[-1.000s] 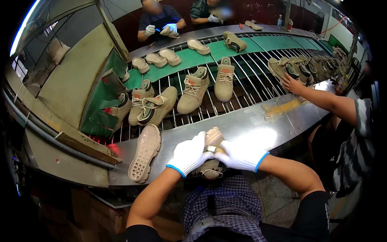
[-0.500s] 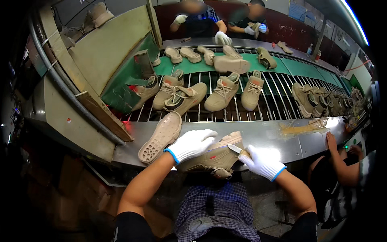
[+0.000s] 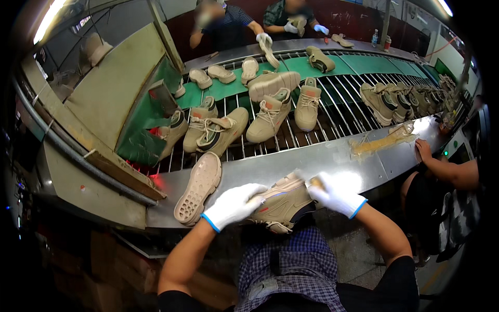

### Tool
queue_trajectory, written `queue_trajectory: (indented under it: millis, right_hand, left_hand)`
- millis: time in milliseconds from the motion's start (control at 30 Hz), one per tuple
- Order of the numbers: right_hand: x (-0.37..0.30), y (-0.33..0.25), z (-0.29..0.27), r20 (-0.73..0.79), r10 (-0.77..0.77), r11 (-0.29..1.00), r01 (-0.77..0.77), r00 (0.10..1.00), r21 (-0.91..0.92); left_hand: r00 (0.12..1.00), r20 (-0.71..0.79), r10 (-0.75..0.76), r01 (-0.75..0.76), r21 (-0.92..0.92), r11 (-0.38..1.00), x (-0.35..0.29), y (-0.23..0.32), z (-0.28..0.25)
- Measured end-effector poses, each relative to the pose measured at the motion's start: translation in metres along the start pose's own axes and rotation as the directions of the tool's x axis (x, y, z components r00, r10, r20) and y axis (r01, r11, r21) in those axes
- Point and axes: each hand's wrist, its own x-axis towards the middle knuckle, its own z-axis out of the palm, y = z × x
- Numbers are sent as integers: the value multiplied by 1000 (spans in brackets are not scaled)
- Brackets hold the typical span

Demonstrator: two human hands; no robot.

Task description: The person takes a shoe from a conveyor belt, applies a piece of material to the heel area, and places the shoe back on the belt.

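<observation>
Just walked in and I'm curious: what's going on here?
A shoe is held on its side at the bench's near edge. The gloved left hand grips one end; the gloved right hand, blurred, holds a small tool near the other. A loose sole lies to the left, and more shoes sit beyond the bench.

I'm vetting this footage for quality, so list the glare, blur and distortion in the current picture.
Head view throughout: right hand blurred, probably by motion; glare whitens part of the metal ledge beside it; tube light at upper left blown out; straight edges bow toward the picture's rim.
</observation>
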Motion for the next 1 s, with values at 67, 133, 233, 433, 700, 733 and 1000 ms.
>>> queue_trajectory:
  millis: [67, 133, 233, 433, 700, 733, 1000]
  right_hand:
    - [-9, 54, 3, -108, 150, 983, -160, 983, -88]
    - [-13, 79, -2, -105, 310, 880, -327, 945, -345]
    - [-26, 97, -15, -322, 277, 771, -409, 905, -489]
    - [46, 41, 8, -300, -114, 979, 159, 947, 130]
    - [22, 11, 67, 30, -260, 939, 245, 965, 242]
    - [12, 4, 70, 73, -252, 943, 228, 965, 241]
    - [-58, -14, 81, 347, -82, 653, -213, 934, 726]
  left_hand:
    - [999, 12, 35, -34, -96, 995, 3, -2, -7]
    - [966, -177, 191, -183, 62, 981, -15, 9, -12]
    - [789, -420, 448, -341, 307, 889, -43, 43, -8]
    - [771, -345, 535, -531, 117, 840, -66, 73, 85]
    - [777, -195, -598, 46, -931, 363, -104, -14, 207]
    - [811, -155, -565, -43, -978, 206, -100, -20, 206]
    - [857, -54, -512, 31, -987, 155, -91, -17, 163]
